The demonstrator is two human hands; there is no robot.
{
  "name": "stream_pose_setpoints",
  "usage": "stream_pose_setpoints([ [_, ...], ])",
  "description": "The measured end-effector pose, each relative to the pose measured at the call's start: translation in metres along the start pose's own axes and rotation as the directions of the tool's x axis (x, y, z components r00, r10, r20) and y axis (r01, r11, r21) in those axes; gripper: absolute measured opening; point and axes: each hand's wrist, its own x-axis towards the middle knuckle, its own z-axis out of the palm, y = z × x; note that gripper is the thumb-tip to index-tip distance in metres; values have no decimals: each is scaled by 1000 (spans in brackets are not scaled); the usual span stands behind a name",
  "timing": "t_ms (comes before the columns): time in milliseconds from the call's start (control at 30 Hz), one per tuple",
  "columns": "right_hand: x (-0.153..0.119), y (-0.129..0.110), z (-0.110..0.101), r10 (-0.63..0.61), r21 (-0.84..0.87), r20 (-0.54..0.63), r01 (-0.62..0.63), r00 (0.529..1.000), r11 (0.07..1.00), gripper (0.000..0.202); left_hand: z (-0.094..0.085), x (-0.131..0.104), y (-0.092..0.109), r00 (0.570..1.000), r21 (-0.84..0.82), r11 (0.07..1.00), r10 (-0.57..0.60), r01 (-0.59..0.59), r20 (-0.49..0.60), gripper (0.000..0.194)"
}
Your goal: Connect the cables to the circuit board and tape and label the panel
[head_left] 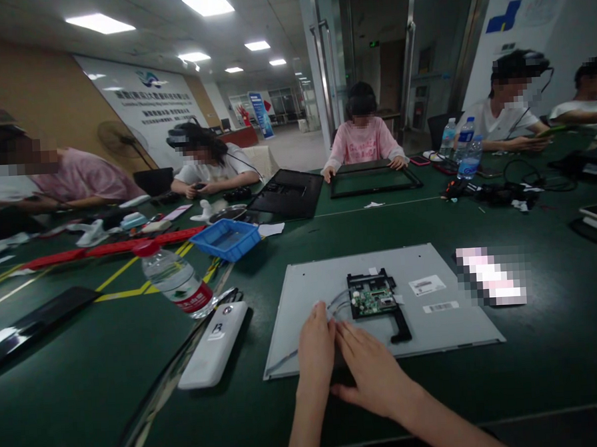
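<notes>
A flat grey display panel (311, 283) lies face down on the green table. Mounted on its back is a green circuit board (373, 298) in a black plastic bracket (400, 325). Thin grey cables (339, 303) run from the board's left side to my fingers, and a strand comes out again at the panel's lower left. My left hand (315, 346) is closed over the cables, its fingers held together. Beside it, my right hand (373, 366) reaches in with fingers stretched out and thumb apart, fingertips touching near the left hand. My hands hide the middle of the cables.
Left of the panel are a white power bank (215, 344), a water bottle (179, 280) and a blue tray (226, 239). A phone (490, 277) lies to the right. Across the table, a person holds a black frame (375, 179); other people sit around.
</notes>
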Motion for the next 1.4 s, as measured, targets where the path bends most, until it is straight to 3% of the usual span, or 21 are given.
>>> stream_pose_setpoints([
  [333,1,-10,-6,61,-11,12,-61,998,998,80,-1,1,1,1000,-48,999,3,-4,-18,29],
  [600,5,-12,0,103,-35,-7,-103,995,994,73,9,2,-6,992,-55,997,37,-44,-124,31],
  [800,9,-11,8,118,-45,-57,-120,991,992,65,1,-4,-1,973,22,1000,13,-8,-231,25],
  [933,10,-9,9,116,-41,-67,-119,991,992,60,-5,-7,-1,983,18,1000,-20,24,-182,27],
  [1200,14,-10,-3,81,-42,-97,-86,992,995,44,-8,-5,-7,997,-9,999,32,-33,-63,31],
  [1400,19,-13,-11,67,-55,-98,-72,993,996,34,-8,-2,-10,998,-39,999,31,-33,-57,31],
])
